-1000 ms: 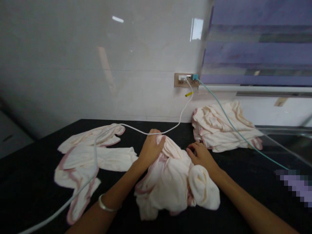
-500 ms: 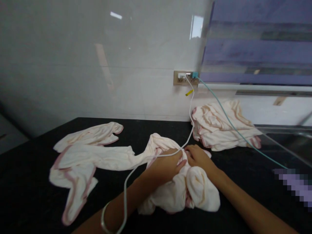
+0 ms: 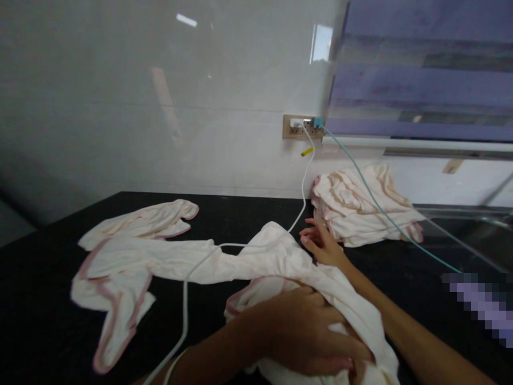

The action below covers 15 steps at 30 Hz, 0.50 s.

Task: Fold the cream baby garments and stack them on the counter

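A cream garment with pink trim [image 3: 288,256] lies bunched on the black counter in front of me. My left hand [image 3: 308,331] is closed on its near part, the fingers sunk into folds that partly hide them. Just beyond the cloth's far right side, my right hand [image 3: 324,243] is open, fingers apart and nothing held, with the forearm passing behind the raised fabric. A white cable [image 3: 232,245] runs across the garment and down past my left wrist, which wears a pale band.
More cream cloths [image 3: 140,219] with pink trim lie spread on the left. A folded cloth pile [image 3: 360,208] stands against the wall at right, a green cable [image 3: 372,198] crossing before it. Both cables come from a wall socket [image 3: 302,127]. The counter [image 3: 236,208] is black.
My left hand has moved toward me and right, pulling the garment's near part along. My right hand has let go of the cloth and opened. The white cable has shifted left.
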Each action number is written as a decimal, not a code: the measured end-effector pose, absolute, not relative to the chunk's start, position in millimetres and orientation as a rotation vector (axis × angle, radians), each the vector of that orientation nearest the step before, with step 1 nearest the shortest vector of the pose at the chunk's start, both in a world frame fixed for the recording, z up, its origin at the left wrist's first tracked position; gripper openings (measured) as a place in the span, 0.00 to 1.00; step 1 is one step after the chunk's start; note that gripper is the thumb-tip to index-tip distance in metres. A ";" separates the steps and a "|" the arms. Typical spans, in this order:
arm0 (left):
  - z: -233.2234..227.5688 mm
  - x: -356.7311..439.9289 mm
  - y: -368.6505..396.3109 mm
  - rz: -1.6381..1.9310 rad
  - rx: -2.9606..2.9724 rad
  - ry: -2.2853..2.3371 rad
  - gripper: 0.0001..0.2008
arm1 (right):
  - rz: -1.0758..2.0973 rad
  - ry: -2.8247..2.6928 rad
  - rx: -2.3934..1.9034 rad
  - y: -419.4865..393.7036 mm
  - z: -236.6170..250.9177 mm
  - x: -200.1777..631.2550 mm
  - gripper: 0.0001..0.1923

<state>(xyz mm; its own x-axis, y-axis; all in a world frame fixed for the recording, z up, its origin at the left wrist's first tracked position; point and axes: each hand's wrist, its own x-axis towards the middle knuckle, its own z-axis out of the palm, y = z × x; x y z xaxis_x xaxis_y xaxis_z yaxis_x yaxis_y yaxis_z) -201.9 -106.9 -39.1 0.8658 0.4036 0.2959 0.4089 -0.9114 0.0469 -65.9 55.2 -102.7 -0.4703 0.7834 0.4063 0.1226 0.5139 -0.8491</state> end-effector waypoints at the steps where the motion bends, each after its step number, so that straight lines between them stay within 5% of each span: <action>1: -39.8 -200.3 -108.4 -0.487 -3.043 -0.665 0.13 | 0.949 -2.045 -0.682 52.0 -101.6 -65.4 0.32; 4: -36.6 -198.5 -113.6 -0.635 -3.212 -0.685 0.11 | 0.754 -2.393 -0.525 47.8 -97.8 -62.7 0.32; 8: -28.4 -198.9 -121.9 -0.951 -3.304 -0.993 0.09 | 0.670 -2.465 -0.503 54.5 -95.4 -61.6 0.16; 15: -51.9 -213.5 -85.3 -1.105 -2.637 -1.855 0.10 | 1.097 -1.604 -0.758 72.7 -98.3 -54.9 0.27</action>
